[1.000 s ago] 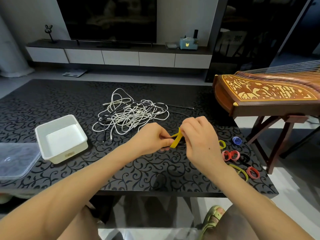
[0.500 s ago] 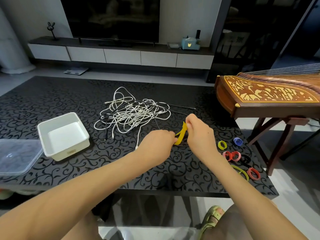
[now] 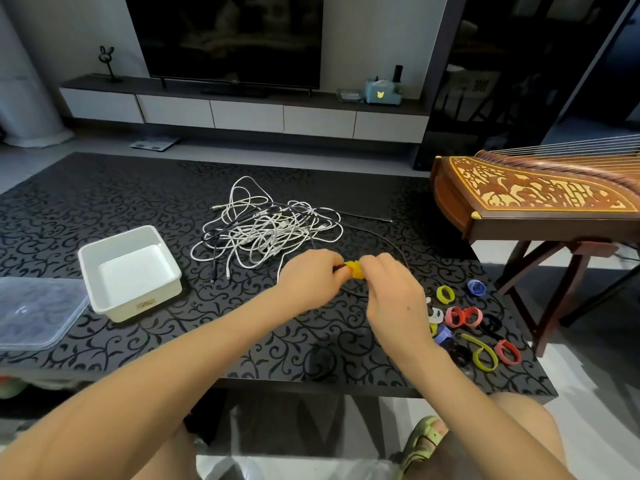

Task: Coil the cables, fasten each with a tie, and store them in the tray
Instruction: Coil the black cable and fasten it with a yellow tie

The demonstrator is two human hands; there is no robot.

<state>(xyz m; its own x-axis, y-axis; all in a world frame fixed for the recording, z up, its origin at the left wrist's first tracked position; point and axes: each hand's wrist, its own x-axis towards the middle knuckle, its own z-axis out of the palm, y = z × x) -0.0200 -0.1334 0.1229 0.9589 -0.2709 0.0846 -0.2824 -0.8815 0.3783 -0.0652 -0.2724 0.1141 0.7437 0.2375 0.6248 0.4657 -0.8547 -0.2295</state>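
A tangle of white and dark cables (image 3: 263, 233) lies mid-table. My left hand (image 3: 308, 280) and my right hand (image 3: 391, 289) meet just in front of it, both pinching a yellow tie (image 3: 355, 270) wrapped around a thin black cable (image 3: 388, 242) that loops off to the right. Most of the tie is hidden by my fingers. The white tray (image 3: 104, 296) sits empty at the left. Several loose ties (image 3: 464, 317) in red, yellow, blue and black lie at the right.
A clear plastic lid (image 3: 34, 313) lies left of the tray at the table edge. A wooden zither (image 3: 533, 199) on a stand sits beside the table's right end. A TV console runs along the far wall.
The yellow tie, a loose strip a second ago, is now bunched tight around the black cable. Both hands moved slightly forward and closer together.
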